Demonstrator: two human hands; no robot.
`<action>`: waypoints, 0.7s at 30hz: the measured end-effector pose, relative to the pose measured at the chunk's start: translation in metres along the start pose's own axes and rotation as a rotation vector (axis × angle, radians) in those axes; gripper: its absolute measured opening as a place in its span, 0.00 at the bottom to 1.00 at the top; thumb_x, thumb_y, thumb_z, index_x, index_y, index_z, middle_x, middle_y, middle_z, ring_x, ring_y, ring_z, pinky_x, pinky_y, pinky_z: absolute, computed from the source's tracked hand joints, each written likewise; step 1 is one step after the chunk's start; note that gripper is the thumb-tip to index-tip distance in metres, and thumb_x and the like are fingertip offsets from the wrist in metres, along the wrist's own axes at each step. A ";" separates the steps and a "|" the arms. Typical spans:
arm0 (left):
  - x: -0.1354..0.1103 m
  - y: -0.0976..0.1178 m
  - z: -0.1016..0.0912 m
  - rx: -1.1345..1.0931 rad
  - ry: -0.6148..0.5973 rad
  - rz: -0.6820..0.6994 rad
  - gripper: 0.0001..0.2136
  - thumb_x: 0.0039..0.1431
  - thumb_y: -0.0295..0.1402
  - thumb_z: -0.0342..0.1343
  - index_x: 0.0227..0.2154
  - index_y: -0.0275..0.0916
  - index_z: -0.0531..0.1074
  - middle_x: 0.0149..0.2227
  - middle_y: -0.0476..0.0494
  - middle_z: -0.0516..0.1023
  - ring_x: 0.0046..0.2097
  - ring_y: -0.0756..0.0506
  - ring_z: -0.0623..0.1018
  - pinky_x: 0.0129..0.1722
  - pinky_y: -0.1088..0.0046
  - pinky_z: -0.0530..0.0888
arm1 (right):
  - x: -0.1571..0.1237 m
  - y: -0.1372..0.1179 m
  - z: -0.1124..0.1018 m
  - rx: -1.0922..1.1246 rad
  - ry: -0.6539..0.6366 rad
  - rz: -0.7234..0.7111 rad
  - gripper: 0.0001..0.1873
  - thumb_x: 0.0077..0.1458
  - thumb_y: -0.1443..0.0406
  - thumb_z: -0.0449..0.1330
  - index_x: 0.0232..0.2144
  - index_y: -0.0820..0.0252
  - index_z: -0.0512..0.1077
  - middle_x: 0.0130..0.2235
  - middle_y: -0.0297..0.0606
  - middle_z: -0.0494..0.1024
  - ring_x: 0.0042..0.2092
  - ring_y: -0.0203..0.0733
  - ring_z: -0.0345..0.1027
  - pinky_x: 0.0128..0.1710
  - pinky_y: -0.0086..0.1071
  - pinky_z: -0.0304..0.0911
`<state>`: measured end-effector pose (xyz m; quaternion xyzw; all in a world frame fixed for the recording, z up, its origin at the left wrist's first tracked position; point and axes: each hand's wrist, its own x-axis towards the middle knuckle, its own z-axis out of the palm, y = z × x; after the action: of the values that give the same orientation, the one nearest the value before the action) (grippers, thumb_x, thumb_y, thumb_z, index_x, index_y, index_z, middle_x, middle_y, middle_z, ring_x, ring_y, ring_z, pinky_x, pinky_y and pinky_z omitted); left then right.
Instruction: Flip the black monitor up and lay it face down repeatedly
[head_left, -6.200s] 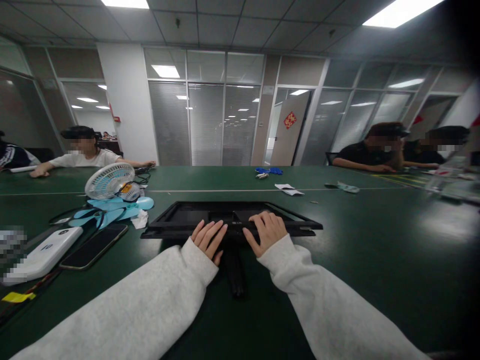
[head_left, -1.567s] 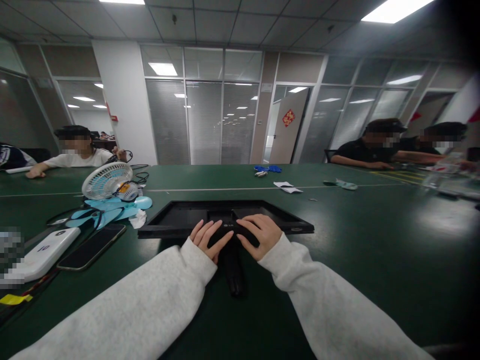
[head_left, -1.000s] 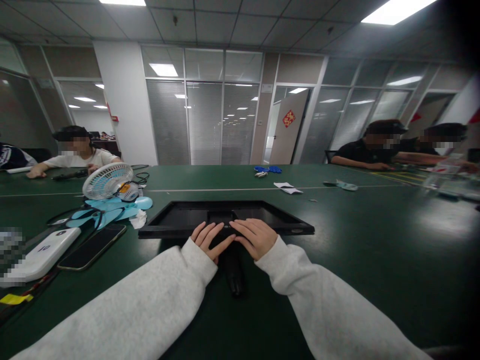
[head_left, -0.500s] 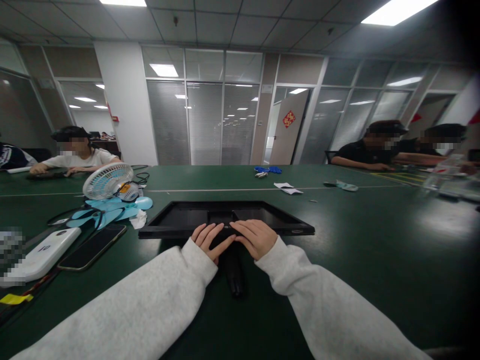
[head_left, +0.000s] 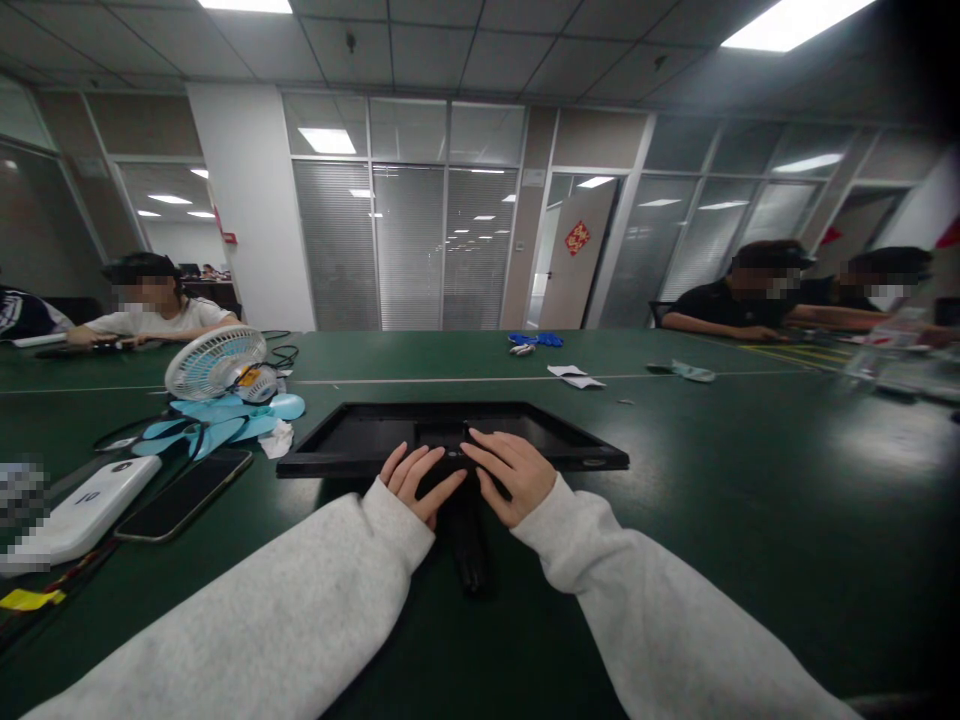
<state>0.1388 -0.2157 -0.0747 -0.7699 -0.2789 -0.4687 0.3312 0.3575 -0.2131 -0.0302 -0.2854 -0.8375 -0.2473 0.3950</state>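
Observation:
A flat black monitor panel [head_left: 570, 440] lies face down on the green table [head_left: 750, 500]. A black stand arm [head_left: 469, 545] runs from its near edge toward me. My left hand [head_left: 414, 478] rests on the near edge of the panel, fingers stretched out and close together. My right hand [head_left: 510, 470] lies beside it over the joint of arm and panel, fingers spread and slightly arched. Neither hand grips anything. Both sleeves are light grey.
At the left stand a white and blue desk fan [head_left: 219, 368], a dark phone [head_left: 184, 495], a white box [head_left: 79, 510] and cables. Blue items [head_left: 536, 340] and paper scraps [head_left: 574, 376] lie farther back. Other people sit at the far left and far right.
My right hand's fingers have lifted and spread a little over the joint. Since the oldest frame both hands have drawn closer together at the panel's near edge. The panel has not moved lately.

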 end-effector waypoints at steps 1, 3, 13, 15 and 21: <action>0.000 0.000 0.000 -0.003 -0.005 -0.001 0.20 0.58 0.25 0.52 0.52 0.50 0.72 0.55 0.42 0.68 0.57 0.42 0.68 0.60 0.54 0.61 | 0.001 0.001 0.000 -0.009 0.019 -0.007 0.20 0.56 0.70 0.55 0.51 0.61 0.71 0.55 0.44 0.71 0.52 0.46 0.66 0.53 0.44 0.64; 0.000 0.000 -0.001 -0.011 -0.002 -0.003 0.20 0.58 0.25 0.51 0.52 0.50 0.72 0.55 0.42 0.69 0.57 0.42 0.68 0.60 0.53 0.61 | 0.002 0.001 0.000 -0.023 0.051 -0.020 0.19 0.55 0.71 0.56 0.50 0.61 0.72 0.55 0.45 0.71 0.53 0.46 0.66 0.53 0.44 0.65; -0.001 -0.001 0.000 -0.025 -0.034 0.017 0.20 0.60 0.25 0.50 0.53 0.48 0.71 0.54 0.44 0.72 0.56 0.43 0.69 0.61 0.55 0.60 | 0.000 -0.001 0.000 0.015 0.046 -0.034 0.18 0.53 0.68 0.59 0.48 0.63 0.72 0.51 0.43 0.74 0.50 0.45 0.68 0.52 0.42 0.66; -0.001 -0.001 -0.001 -0.030 -0.042 0.016 0.20 0.60 0.26 0.49 0.53 0.49 0.70 0.54 0.44 0.71 0.57 0.43 0.69 0.61 0.55 0.60 | 0.000 -0.002 0.001 0.014 0.054 -0.026 0.18 0.53 0.68 0.59 0.48 0.62 0.73 0.52 0.43 0.74 0.50 0.45 0.68 0.52 0.42 0.66; -0.003 -0.002 -0.001 -0.032 -0.056 0.018 0.21 0.59 0.25 0.50 0.53 0.48 0.70 0.54 0.43 0.71 0.57 0.42 0.69 0.61 0.54 0.59 | 0.005 0.006 -0.003 -0.014 -0.013 0.010 0.14 0.56 0.63 0.58 0.44 0.58 0.75 0.52 0.40 0.74 0.52 0.44 0.67 0.56 0.43 0.62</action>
<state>0.1356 -0.2156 -0.0762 -0.7904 -0.2736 -0.4486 0.3150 0.3602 -0.2095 -0.0229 -0.2941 -0.8368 -0.2492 0.3888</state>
